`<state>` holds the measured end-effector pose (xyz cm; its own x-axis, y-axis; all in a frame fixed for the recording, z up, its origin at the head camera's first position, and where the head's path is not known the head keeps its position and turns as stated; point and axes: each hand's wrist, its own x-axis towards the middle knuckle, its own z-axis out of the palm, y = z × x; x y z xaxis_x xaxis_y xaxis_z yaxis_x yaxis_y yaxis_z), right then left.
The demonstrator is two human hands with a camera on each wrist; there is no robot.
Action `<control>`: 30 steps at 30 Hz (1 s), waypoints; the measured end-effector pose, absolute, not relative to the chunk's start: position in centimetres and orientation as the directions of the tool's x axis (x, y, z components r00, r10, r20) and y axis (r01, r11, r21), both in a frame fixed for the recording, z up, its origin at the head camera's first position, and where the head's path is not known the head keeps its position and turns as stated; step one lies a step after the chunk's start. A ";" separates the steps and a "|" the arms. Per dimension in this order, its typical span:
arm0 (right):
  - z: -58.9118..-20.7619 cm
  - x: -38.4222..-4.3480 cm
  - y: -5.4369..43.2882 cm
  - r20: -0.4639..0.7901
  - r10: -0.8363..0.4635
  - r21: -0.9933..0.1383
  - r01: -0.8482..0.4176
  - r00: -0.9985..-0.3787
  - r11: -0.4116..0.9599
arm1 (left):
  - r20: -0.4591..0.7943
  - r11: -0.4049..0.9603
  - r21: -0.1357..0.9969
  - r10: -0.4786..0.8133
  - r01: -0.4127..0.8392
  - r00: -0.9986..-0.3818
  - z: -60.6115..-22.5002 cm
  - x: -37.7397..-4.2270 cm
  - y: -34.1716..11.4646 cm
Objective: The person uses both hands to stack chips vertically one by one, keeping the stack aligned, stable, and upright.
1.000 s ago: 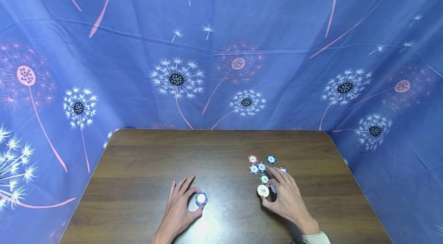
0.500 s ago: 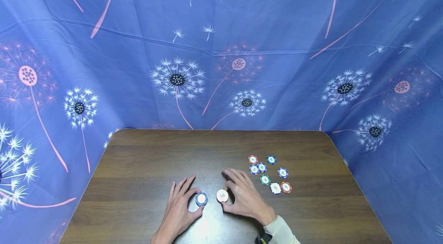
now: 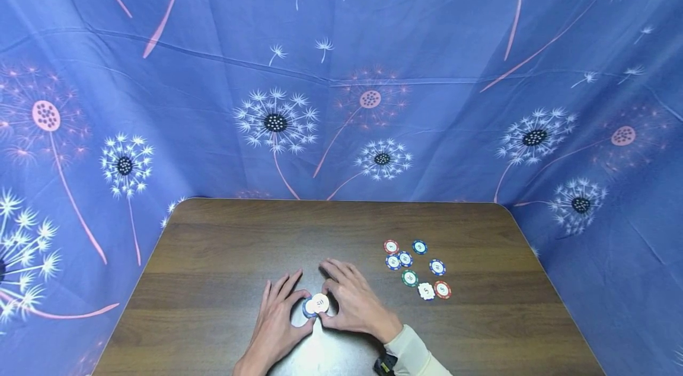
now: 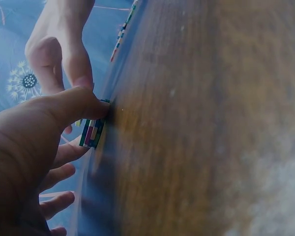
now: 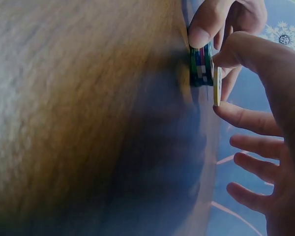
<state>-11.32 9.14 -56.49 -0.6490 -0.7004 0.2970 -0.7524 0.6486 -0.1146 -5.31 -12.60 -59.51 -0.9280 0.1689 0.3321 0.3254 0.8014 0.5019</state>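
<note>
A short stack of poker chips (image 5: 201,69), blue-edged on top in the head view, stands on the table before me. My left hand (image 3: 274,314) grips the stack's sides between thumb and index finger. With my right hand (image 3: 354,308) I pinch a pale poker chip marked 50 (image 3: 321,303) by its edges. That chip overlaps the right part of the stack's top in the head view. In the right wrist view the pale chip (image 5: 217,86) is level with the stack's upper face and off to one side. The other fingers of both hands are spread.
Several loose poker chips lie flat to the right: a red one (image 3: 442,289), a white one (image 3: 426,291), a green one (image 3: 410,278) and blue ones (image 3: 437,267) among them. A blue patterned cloth (image 3: 453,127) hangs behind the wooden table (image 3: 240,233).
My right hand has carried the pale chip left from beside the loose chips to the top of the stack. My left hand has stayed at the stack.
</note>
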 end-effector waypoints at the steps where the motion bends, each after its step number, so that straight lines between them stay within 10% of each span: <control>1: -56.5 -11.3 9.0 0.296 -0.700 -0.113 -0.752 -0.650 0.650 | 0.331 0.802 0.502 0.169 0.324 -0.929 -59.5 -5.3 -12.6; 30: -56.7 -10.2 9.8 0.245 -0.663 -0.264 -0.707 -0.707 0.656 | 0.343 0.791 0.516 0.163 0.330 -0.925 -59.4 -5.2 -12.7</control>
